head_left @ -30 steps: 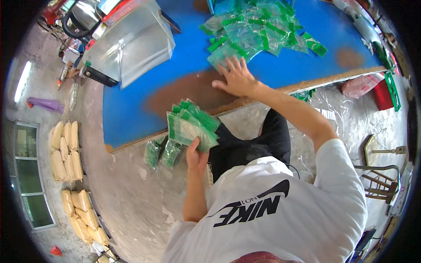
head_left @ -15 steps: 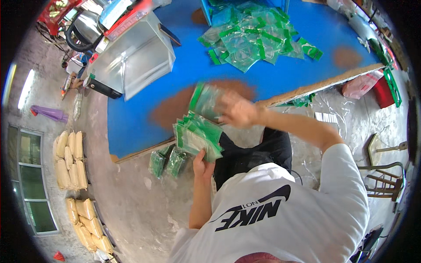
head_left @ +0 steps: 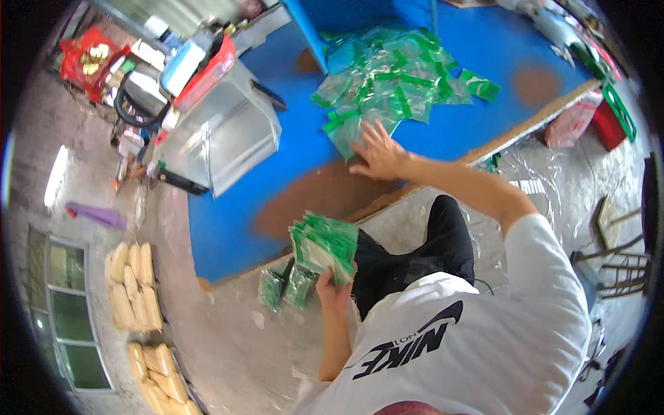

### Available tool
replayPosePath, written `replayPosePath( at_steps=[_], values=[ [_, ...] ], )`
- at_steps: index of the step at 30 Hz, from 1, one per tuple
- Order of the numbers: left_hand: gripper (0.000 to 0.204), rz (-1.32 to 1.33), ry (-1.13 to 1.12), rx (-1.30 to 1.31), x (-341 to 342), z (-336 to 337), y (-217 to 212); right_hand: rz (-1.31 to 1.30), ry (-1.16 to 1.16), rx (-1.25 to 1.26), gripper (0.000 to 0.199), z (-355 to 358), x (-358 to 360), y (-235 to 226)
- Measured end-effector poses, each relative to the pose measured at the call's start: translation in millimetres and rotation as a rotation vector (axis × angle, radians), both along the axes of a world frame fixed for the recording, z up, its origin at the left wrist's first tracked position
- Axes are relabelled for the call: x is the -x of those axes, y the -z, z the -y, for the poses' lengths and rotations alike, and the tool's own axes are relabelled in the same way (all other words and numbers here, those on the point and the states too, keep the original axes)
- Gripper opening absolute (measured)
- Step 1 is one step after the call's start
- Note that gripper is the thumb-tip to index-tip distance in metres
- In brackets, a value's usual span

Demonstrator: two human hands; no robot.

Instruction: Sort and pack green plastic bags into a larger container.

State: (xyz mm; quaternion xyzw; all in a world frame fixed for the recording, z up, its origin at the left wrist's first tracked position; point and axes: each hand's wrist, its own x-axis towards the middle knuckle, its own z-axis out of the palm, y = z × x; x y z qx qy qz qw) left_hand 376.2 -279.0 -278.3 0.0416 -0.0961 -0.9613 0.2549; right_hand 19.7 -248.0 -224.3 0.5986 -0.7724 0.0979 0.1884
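In my left hand (head_left: pixel 335 292) is a fanned stack of clear plastic packets with green bands (head_left: pixel 322 242), gripped at its lower end, just off the near edge of the blue table (head_left: pixel 225 238). My right hand (head_left: pixel 380 155) reaches out over the table with its fingers spread. Its fingertips lie at a clear green-banded packet (head_left: pixel 344 137) on the near side of a loose pile of similar packets (head_left: pixel 415 72). Whether the fingertips press on that packet cannot be made out. What the packets contain is too small to tell.
A blue open box (head_left: pixel 304 31) stands behind the pile. At the table's left are a translucent plastic bin (head_left: pixel 232 131) and a dark bottle (head_left: pixel 181 181). Two bundles of green packets (head_left: pixel 299 287) sit below the table edge. Tan sacks (head_left: pixel 131 287) lie farther left; a chair (head_left: pixel 618 273) stands at right.
My right hand has moved from beside the held stack out to the near edge of the pile, its fingers now spread. My left hand still holds the stack. The whole view has shifted slightly.
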Motion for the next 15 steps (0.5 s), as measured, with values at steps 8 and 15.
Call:
replayPosePath(
  at_steps=[8,15],
  values=[
    [0.06,0.437,-0.062,0.031,21.1,9.5,-11.6,0.541,-0.308,0.182,0.039,-26.5,-44.2,-52.3],
    [0.057,0.46,-0.123,0.101,14.4,-0.3,-12.6,0.192,-0.195,0.112,0.063,-43.4,-14.6,-9.0]
  ],
)
